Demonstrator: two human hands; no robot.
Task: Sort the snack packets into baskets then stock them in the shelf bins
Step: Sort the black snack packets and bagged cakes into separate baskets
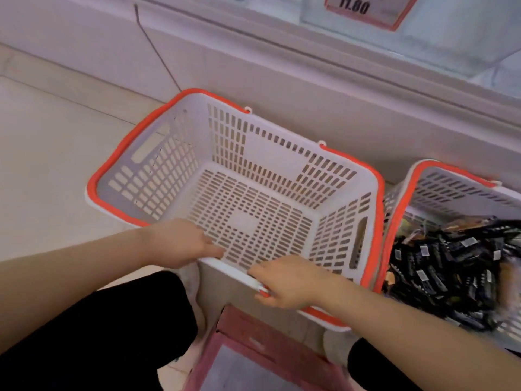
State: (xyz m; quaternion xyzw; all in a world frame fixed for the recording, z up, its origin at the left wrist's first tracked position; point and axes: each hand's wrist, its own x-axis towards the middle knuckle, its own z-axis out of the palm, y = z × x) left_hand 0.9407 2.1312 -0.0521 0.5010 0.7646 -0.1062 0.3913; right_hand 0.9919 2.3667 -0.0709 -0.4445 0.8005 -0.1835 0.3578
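Observation:
A white perforated basket (282, 153) with an orange rim stands on the floor in the middle, with nothing inside it. My left hand (180, 242) and my right hand (284, 280) both grip its near rim, fingers curled over the edge. At the right stands a second basket (439, 187) of the same kind, holding several black snack packets (451, 266) piled loosely. The second basket touches the first one's right side.
A white shelf base (282, 66) runs along the back, with a clear bin and an orange-framed price tag (363, 9) above. A pink crate or stool (253, 351) lies between my knees. Pale floor tiles (42, 165) spread to the left.

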